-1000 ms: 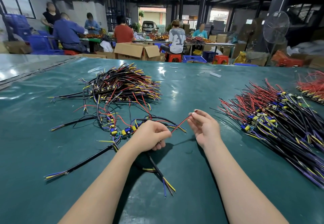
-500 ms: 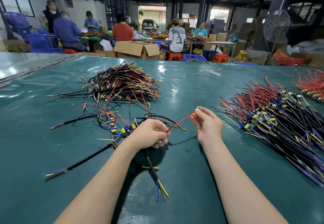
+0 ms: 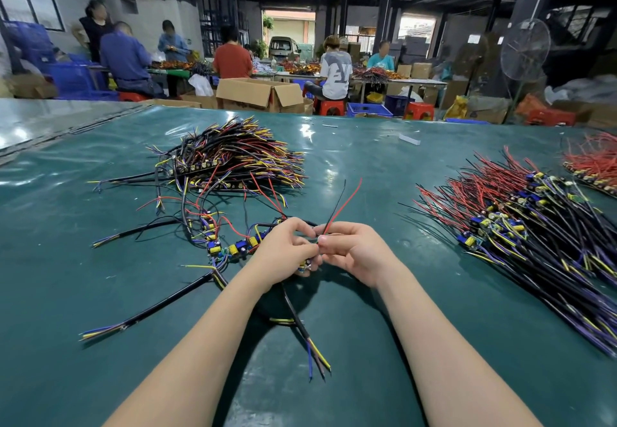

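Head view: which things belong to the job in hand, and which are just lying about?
In hand: left hand, right hand, red lead, black lead, black cable.
Lying about: left wire pile, right wire pile, red bundle.

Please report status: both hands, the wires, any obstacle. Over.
Left hand grips black cable. Right hand pinches red and black wires, ends up. Left pile, right pile clear of hands.

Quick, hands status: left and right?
Left hand: curled round a small wired module.
Right hand: pinches the red and black leads, which stick up.
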Demonstrator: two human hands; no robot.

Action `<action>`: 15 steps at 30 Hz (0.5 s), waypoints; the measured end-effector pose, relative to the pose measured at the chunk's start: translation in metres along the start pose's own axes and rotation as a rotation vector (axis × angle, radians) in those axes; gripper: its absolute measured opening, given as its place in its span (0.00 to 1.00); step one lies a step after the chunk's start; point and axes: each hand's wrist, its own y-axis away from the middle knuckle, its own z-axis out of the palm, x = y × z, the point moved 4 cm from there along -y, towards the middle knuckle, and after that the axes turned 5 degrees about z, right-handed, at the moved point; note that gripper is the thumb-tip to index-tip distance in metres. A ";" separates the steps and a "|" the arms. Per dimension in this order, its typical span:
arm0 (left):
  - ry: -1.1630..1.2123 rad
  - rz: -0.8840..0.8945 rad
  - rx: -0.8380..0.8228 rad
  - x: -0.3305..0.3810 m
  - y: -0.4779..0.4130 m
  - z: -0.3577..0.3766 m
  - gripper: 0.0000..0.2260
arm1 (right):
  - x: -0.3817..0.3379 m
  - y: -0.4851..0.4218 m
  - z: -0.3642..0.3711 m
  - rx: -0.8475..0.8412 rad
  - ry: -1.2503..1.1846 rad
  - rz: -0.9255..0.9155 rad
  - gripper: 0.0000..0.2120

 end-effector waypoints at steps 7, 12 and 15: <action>0.023 -0.027 0.025 -0.002 -0.002 -0.001 0.08 | 0.001 -0.003 -0.001 0.121 0.068 -0.059 0.09; -0.016 -0.032 0.066 -0.004 -0.004 -0.004 0.07 | 0.000 -0.004 -0.002 0.106 0.041 -0.067 0.09; 0.015 -0.056 0.092 -0.004 -0.004 -0.005 0.07 | -0.001 -0.004 -0.001 0.058 0.043 -0.066 0.10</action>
